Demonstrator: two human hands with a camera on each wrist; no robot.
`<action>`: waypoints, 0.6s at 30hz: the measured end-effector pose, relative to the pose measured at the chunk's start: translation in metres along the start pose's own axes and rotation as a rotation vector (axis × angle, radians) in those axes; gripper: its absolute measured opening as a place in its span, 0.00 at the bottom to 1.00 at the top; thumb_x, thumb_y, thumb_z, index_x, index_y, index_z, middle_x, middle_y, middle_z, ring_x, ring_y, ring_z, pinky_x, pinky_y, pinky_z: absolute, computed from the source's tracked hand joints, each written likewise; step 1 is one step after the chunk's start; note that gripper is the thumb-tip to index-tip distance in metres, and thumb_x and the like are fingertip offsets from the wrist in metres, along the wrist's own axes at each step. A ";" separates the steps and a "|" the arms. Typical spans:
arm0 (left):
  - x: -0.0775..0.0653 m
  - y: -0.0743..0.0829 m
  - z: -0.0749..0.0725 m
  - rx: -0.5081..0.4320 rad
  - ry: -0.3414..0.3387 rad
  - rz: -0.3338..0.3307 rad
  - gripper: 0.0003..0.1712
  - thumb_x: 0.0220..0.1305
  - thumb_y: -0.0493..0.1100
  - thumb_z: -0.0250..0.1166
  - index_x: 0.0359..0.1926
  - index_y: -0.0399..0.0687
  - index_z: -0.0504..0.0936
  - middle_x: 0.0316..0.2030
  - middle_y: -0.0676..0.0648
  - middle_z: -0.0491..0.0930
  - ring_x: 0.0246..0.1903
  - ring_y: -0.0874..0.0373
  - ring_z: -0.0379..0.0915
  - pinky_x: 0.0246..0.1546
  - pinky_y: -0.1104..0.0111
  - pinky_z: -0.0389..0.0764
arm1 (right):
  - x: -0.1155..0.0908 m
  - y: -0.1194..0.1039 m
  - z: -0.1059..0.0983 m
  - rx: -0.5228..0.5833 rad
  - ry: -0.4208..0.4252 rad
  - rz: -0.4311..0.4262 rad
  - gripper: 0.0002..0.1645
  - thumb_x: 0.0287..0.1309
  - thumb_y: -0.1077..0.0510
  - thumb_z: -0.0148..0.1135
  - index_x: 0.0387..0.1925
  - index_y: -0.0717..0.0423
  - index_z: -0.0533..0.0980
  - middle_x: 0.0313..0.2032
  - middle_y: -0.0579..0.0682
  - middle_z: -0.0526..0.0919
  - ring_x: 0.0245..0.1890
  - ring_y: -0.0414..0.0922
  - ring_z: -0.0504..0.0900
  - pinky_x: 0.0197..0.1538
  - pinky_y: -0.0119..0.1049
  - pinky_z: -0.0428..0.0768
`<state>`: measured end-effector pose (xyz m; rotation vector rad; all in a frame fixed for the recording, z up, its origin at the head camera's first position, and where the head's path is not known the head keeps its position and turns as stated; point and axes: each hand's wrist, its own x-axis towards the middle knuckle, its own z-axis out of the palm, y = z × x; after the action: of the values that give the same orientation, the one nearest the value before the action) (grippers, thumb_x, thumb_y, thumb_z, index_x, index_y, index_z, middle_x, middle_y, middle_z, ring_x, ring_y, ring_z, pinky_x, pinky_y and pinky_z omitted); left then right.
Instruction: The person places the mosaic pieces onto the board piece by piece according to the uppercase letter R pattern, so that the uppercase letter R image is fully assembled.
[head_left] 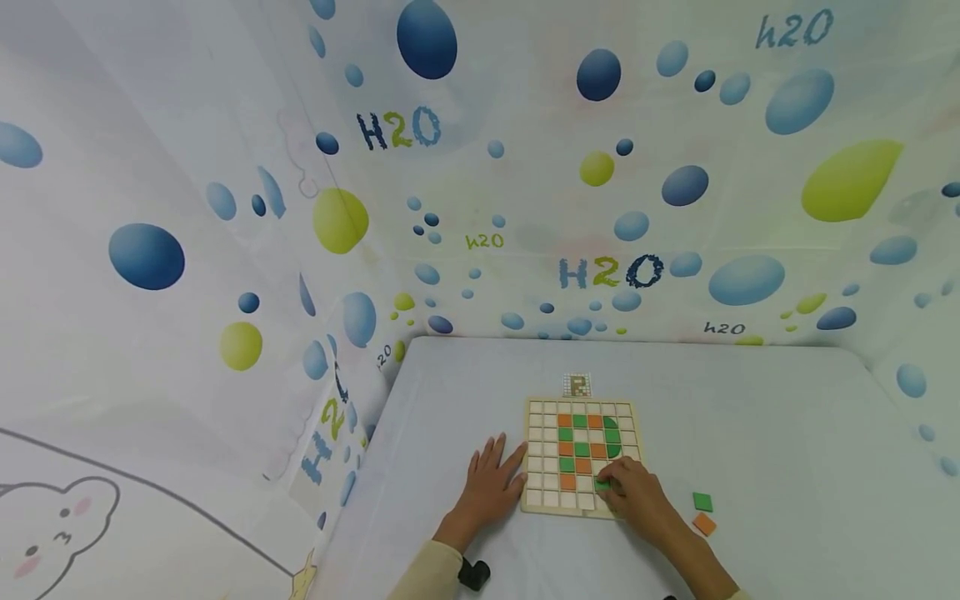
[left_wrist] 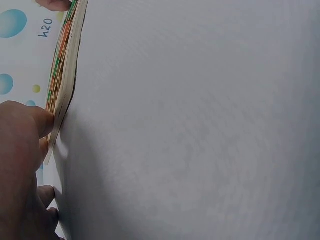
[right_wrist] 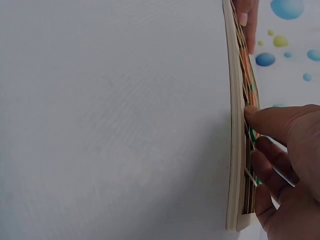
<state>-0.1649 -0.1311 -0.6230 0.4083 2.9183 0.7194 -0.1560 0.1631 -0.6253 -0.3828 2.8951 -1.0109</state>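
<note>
A wooden grid board (head_left: 534, 479) lies flat on the table, with orange and green tiles set in its cells in the shape of a letter P, its right side closed by rounded green pieces (head_left: 613, 448). My left hand (head_left: 491, 485) rests beside the board with fingers spread, thumb and index finger touching its left edge. Over the lower right cells, my right hand (head_left: 636, 496) pinches a green tile (head_left: 602, 484), partly hidden under the fingertips. In the right wrist view the thumb (right_wrist: 270, 121) reaches over the board's near edge.
A small pattern card (head_left: 577, 385) with a brown letter on a grid lies just behind the board. To the right of my right hand are a loose green tile (head_left: 702, 502) and an orange tile (head_left: 704, 524). A printed curtain (head_left: 525, 192) surrounds the white table (head_left: 757, 433).
</note>
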 end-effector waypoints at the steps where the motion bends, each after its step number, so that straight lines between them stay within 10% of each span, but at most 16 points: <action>1: 0.000 0.000 0.000 0.001 -0.001 0.000 0.31 0.81 0.53 0.52 0.80 0.56 0.67 0.81 0.35 0.55 0.81 0.34 0.48 0.76 0.35 0.51 | -0.001 0.000 -0.001 0.002 0.004 0.002 0.11 0.61 0.59 0.77 0.42 0.43 0.84 0.45 0.39 0.78 0.46 0.40 0.77 0.50 0.44 0.75; 18: 0.001 -0.003 0.004 -0.005 0.026 0.023 0.31 0.81 0.54 0.52 0.80 0.56 0.67 0.81 0.34 0.56 0.81 0.32 0.48 0.75 0.33 0.51 | -0.039 0.062 -0.062 -0.077 0.109 0.264 0.29 0.61 0.51 0.75 0.56 0.62 0.76 0.53 0.67 0.77 0.52 0.65 0.77 0.44 0.60 0.76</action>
<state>-0.1656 -0.1316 -0.6279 0.4368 2.9395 0.7406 -0.1393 0.2567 -0.6165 0.0550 2.9806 -0.9071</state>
